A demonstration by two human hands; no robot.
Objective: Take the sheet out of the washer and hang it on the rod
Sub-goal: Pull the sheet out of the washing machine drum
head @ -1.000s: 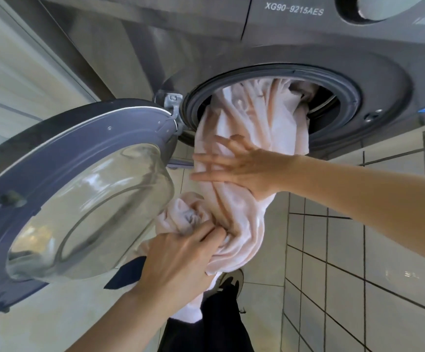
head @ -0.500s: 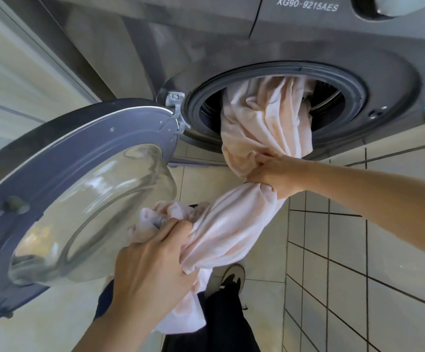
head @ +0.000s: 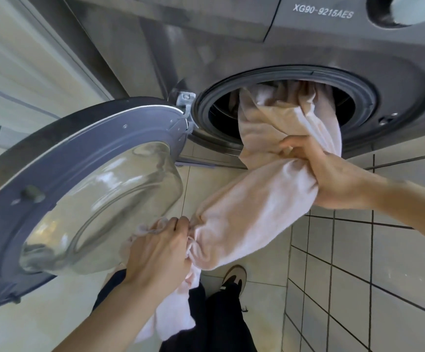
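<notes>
A pale pink sheet (head: 252,209) trails out of the round opening of the grey front-loading washer (head: 231,52), bunched into a thick rope. My right hand (head: 333,179) grips the sheet just below the drum opening. My left hand (head: 158,252) grips a lower part of it in front of the door glass, and the loose end hangs down past my dark trousers. Part of the sheet is still inside the drum. No rod is in view.
The washer door (head: 84,189), with its bulging glass bowl, stands swung open to the left, close to my left hand. Tiled wall (head: 373,275) runs along the right. My shoe (head: 234,275) rests on the pale floor tiles below.
My right hand went from lying flat on the sheet to gripping it, then pulled down and right. My left hand drew its part left and down, stretching the sheet out of the drum.
</notes>
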